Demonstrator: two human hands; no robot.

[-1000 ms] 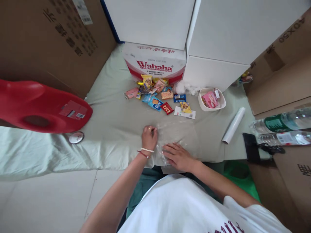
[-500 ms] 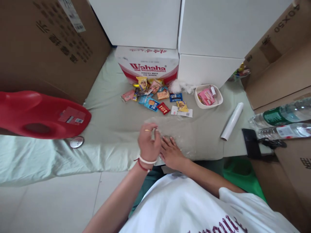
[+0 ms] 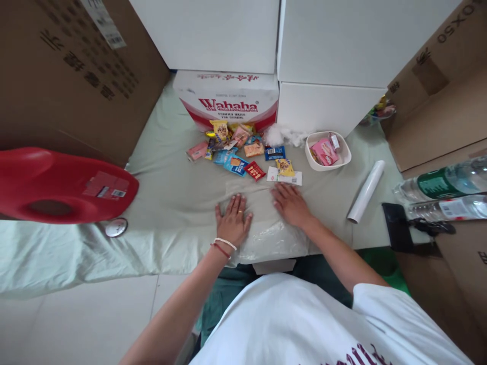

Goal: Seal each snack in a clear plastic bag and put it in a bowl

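Observation:
A clear plastic bag [image 3: 272,235] lies flat on the cloth-covered table [image 3: 171,203], close to its front edge. My left hand [image 3: 232,223] rests palm down at the bag's left side, fingers spread. On the right side, my right hand [image 3: 292,204] is pressed flat with its fingers stretched out, its tips close to a white card [image 3: 272,175]. Neither hand grips anything. Just beyond them lie several wrapped snacks, among them a red packet [image 3: 254,171], a blue packet [image 3: 236,165] and a yellow packet [image 3: 284,167] on the card.
A white bowl [image 3: 346,157] holds pink packets, with a white roll [image 3: 366,191] to its right. At far right are two plastic bottles [image 3: 437,185] and a black phone [image 3: 397,227]. A red jug [image 3: 76,172] lies left; a Wahaha box [image 3: 228,88] stands behind.
My hands have moved apart. The left one has opened from a curled pose and now lies flat; the right one has slid right and farther forward across the bag.

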